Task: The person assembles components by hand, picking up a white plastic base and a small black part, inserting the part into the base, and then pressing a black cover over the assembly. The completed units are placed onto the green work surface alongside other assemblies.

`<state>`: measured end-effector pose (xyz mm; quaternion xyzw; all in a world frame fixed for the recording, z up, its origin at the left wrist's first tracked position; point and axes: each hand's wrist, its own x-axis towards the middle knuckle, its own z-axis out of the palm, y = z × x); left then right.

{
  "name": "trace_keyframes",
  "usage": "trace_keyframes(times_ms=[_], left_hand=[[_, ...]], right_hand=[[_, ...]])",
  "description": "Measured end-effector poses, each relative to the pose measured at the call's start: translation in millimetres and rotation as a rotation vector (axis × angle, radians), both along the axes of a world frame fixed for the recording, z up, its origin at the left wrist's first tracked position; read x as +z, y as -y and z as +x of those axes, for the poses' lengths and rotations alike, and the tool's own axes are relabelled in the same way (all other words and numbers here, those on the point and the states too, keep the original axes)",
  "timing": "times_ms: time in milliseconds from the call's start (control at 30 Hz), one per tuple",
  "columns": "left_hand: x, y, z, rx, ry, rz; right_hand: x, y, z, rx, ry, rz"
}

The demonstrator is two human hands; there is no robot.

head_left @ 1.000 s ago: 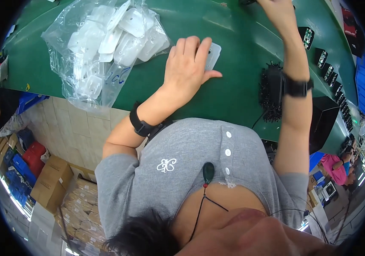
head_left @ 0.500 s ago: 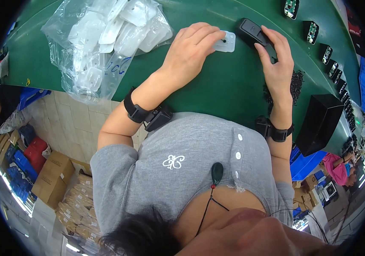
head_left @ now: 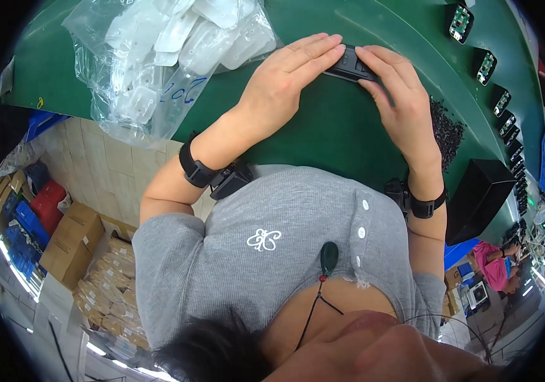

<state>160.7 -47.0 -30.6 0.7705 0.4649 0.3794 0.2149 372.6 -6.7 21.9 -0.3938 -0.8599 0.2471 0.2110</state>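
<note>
Between my two hands lies a small black rectangular plastic casing [head_left: 349, 64] with rounded ends. My left hand [head_left: 287, 77] grips its left end, thumb and fingers closed on it. At the other end, my right hand [head_left: 402, 88] has its fingers over the far side and its thumb on the near edge. The translucent white plate is out of sight, and I cannot tell whether it is under the casing. Left of my left hand, a clear plastic bag [head_left: 110, 95] spills several translucent white plates [head_left: 205, 48].
A heap of tiny black parts [head_left: 449, 130] lies on the green table [head_left: 323, 137], right of my right wrist. Near it stands a black box [head_left: 481, 197]. Black casings with green circuit boards [head_left: 486, 67] line the right side. Another person [head_left: 494, 266] is at far right.
The black casing has moved left, to where the white plate was, and the plate no longer shows. My right hand has come closer to my left, and both now hold the casing.
</note>
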Motion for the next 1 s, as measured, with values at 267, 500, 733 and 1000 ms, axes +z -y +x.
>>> trace_keyframes(times_ms=[267,500,733,1000], left_hand=[[3.2,0.9,-0.6,-0.027,-0.076,-0.02],[8.9,1.2,15.7,0.046,-0.264,0.148],[13.8,-15.8,17.4,0.111,0.236,-0.235],[64.6,6.7,-28.0,0.28,0.147,0.192]], right_hand=[[-8.3,4.7,0.3,0.016,0.04,0.083],[-9.5,-11.6,8.9,0.011,-0.12,-0.08],[-10.8,-6.5,-8.2,-0.204,-0.727,-0.628],[-9.0,-72.3,-12.3,-0.246,-0.591,-0.302]])
